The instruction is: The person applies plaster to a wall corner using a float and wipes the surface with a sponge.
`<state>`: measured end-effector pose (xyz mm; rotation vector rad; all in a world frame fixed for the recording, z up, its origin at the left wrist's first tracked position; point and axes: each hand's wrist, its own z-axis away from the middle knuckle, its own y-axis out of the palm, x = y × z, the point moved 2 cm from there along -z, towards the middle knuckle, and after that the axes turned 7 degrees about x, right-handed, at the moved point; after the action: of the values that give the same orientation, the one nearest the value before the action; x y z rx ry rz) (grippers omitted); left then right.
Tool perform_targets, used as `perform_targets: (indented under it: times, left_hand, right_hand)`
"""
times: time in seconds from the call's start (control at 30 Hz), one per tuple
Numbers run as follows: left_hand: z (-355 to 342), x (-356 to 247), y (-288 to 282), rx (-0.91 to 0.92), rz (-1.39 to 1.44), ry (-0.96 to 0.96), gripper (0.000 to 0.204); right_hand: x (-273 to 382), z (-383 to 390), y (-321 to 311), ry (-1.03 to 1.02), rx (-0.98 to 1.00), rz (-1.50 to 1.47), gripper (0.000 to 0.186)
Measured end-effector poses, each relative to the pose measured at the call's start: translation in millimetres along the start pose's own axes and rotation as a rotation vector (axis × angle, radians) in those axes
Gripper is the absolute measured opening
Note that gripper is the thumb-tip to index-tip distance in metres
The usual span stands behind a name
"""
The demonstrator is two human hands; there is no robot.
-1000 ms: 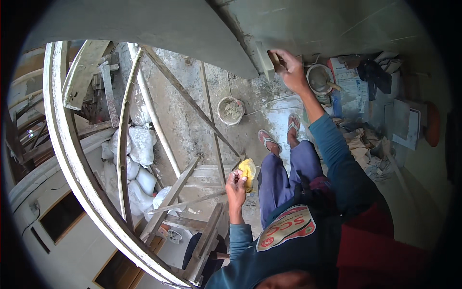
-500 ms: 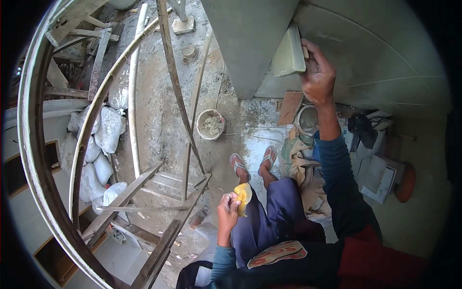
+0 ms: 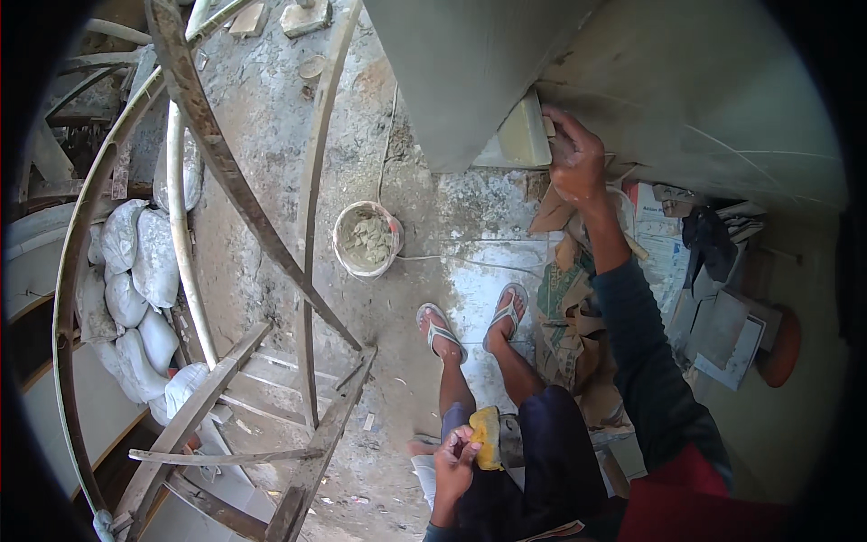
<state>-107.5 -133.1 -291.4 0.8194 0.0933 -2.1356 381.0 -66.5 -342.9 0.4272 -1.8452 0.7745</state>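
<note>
My right hand (image 3: 579,161) is closed on the handle of a pale, block-shaped plastering float (image 3: 524,134). The float's flat face is turned toward the lower edge of a smooth grey column (image 3: 474,77); whether it touches there I cannot tell. Lower down, in front of my thighs, my left hand (image 3: 455,462) pinches a worn yellow sponge (image 3: 486,437) between thumb and fingers. On the floor ahead of my sandalled feet sits a round bucket (image 3: 368,239) with lumpy grey mortar in it.
Wooden scaffold legs (image 3: 217,144) and a ladder-like frame (image 3: 239,361) stand on my left. Beyond them are piled white sacks (image 3: 140,262). Torn paper bags (image 3: 573,316) and stacked boards (image 3: 727,334) lie at right beside the grey wall (image 3: 695,99). A thin cable (image 3: 470,259) crosses the floor.
The float and my right hand have moved down and slightly left in the picture. My left hand has lowered with the sponge. The whole view has shifted, with the bucket now further left.
</note>
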Motion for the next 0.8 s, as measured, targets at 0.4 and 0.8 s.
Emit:
perform_targets:
  times: [0.4,0.8]
  left_hand:
    - [-22,38,-6,0.032,0.116,-0.074,0.013]
    - [-75,38,-21,0.020,0.067,-0.057,0.012]
  right_hand:
    - [-99,88,33,0.294,-0.049,-0.373,0.050]
    - [-118,51,50,0.074,-0.042,-0.182,0.043]
